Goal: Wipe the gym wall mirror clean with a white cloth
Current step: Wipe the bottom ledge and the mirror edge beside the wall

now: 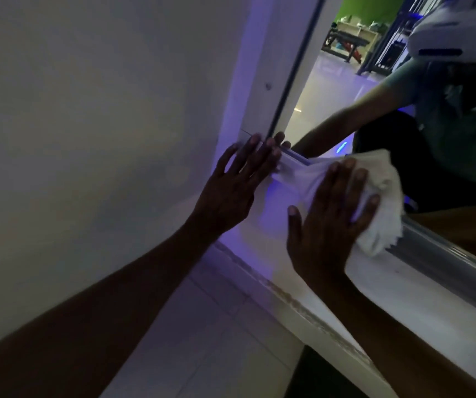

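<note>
Right hand [328, 222] has a flat, wide grip, fingers straight, pressing the crumpled white cloth [380, 202] against the bottom corner of the framed wall mirror [331, 90]. Cloth bunches out past its fingertips. Left hand [231, 191] is just beside it, also flat and open, resting on the plain white wall [87, 124].

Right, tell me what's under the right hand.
The white cloth lies under the flat right hand, bunched out past the fingers, at the lower corner of the mirror. Whatever surface is beneath the cloth is covered.
</note>
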